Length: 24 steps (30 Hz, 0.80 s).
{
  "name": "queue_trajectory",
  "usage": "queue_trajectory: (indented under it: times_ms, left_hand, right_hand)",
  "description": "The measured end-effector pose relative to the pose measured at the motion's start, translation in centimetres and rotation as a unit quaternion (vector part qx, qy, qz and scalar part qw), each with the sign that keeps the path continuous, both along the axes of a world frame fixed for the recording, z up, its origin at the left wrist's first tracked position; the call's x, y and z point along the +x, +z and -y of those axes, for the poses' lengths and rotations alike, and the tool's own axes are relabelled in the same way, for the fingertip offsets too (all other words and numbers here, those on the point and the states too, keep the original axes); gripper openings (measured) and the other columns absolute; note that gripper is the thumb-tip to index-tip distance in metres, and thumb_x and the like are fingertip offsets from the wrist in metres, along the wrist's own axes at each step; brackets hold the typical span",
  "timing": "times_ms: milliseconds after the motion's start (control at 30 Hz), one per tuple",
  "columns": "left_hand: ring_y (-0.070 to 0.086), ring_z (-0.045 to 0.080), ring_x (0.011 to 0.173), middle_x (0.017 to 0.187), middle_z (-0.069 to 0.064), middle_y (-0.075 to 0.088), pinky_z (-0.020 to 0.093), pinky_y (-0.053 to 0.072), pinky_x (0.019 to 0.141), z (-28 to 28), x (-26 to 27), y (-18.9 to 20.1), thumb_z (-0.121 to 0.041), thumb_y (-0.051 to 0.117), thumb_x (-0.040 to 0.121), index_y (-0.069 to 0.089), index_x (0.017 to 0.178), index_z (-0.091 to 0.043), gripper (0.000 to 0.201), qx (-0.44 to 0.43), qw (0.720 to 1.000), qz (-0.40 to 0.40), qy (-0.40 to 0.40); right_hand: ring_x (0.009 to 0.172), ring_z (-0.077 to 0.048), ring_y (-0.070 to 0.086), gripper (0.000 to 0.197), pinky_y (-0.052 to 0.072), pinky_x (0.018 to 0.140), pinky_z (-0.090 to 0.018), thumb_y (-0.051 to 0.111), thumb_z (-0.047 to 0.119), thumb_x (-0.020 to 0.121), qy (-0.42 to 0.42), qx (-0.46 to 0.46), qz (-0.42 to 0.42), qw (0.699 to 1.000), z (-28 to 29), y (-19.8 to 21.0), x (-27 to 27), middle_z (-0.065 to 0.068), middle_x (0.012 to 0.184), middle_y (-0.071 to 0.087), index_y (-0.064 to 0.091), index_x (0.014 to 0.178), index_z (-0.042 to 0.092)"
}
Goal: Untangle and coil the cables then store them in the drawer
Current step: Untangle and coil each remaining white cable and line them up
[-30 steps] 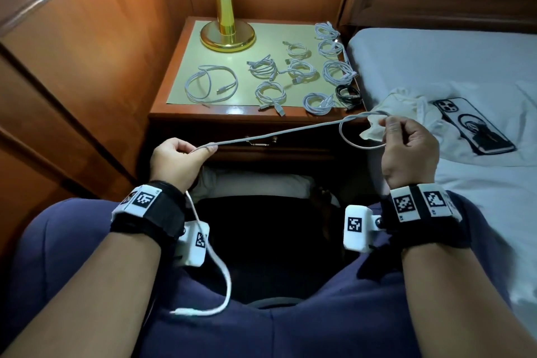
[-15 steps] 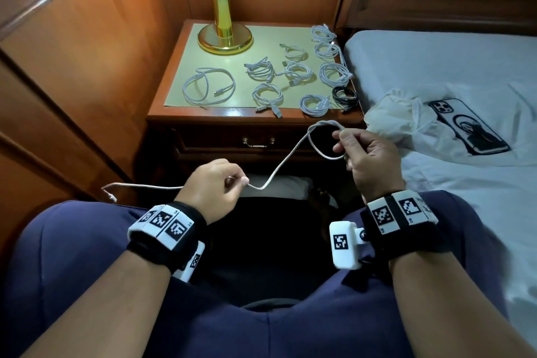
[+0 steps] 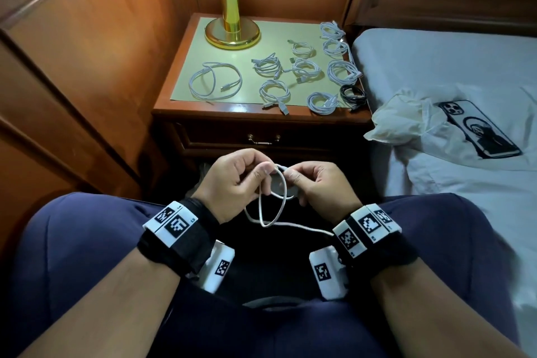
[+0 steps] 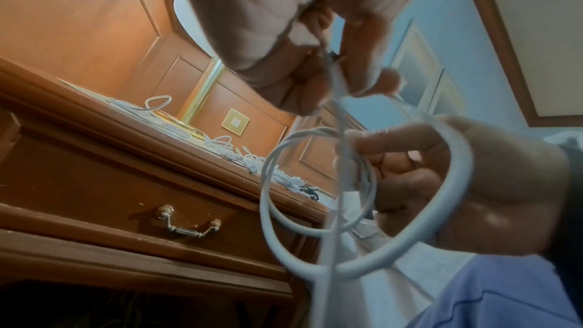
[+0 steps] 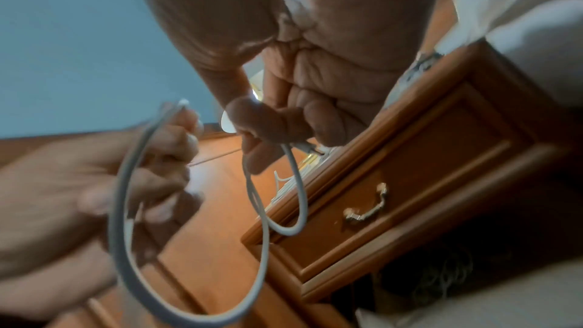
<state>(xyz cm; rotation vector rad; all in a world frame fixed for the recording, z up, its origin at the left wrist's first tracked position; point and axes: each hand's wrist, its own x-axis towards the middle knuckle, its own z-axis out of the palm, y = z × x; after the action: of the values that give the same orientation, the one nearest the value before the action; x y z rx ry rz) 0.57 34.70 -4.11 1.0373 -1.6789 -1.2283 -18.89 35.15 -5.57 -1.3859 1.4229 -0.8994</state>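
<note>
Bedroom in a home or hotel. Bed (image 3: pixel 436 67) with pale sheet at right; wooden nightstand (image 3: pixel 261 113) beside it, brass lamp base (image 3: pixel 232 33) at its far edge. Wood-panelled walls (image 3: pixel 101 38) left and far.

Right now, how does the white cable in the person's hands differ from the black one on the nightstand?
The white cable is pale, while the black cable is the one dark one among the white coils. The white cable hangs in a few loose loops, pinched by the left hand and right hand; the black cable lies untouched on the nightstand, wound tight. Neither is in the drawer, which is shut.
</note>
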Motion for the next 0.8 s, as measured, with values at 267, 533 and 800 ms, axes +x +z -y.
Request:
queue_trajectory:
  times_ms: [267,533,800]
  left_hand:
    - [0.065,0.033,0.046,0.086,0.008,0.077,0.031,0.048,0.043,-0.1,0.0,-0.1,-0.009,0.053,0.103,0.052,0.094,-0.002,0.012,0.052,0.998,0.033,-0.003]
    - [0.049,0.002,0.051,0.065,-0.004,0.065,0.021,0.042,0.055,0.8,1.4,-0.6,-0.009,0.054,0.088,0.065,0.085,-0.026,0.02,0.016,0.965,0.26,0.004]
    - [0.034,0.022,0.145,0.159,-0.002,0.032,0.046,0.028,0.118,1.1,0.8,-2.7,-0.054,0.066,0.089,0.015,0.158,-0.027,0.09,0.045,0.887,0.458,-0.03]
  right_hand:
    - [0.034,-0.008,0.039,0.021,0.024,0.034,-0.017,0.058,0.019,0.097,-0.012,0.16,0.113,0.98,-0.1,0.0,0.7,-0.014,0.087,0.077,0.071,0.093,0.003]
    - [0.031,-0.006,0.034,0.024,0.026,0.032,-0.015,0.056,0.013,0.099,-0.091,0.139,0.144,0.976,0.0,1.3,0.3,-0.017,0.078,0.072,0.066,0.08,0.002]
    - [0.032,-0.008,0.034,0.024,0.024,0.033,-0.017,0.053,0.013,0.1,-0.056,0.122,0.196,0.971,0.3,1.2,-0.4,-0.011,0.068,0.066,0.065,0.081,0.004]
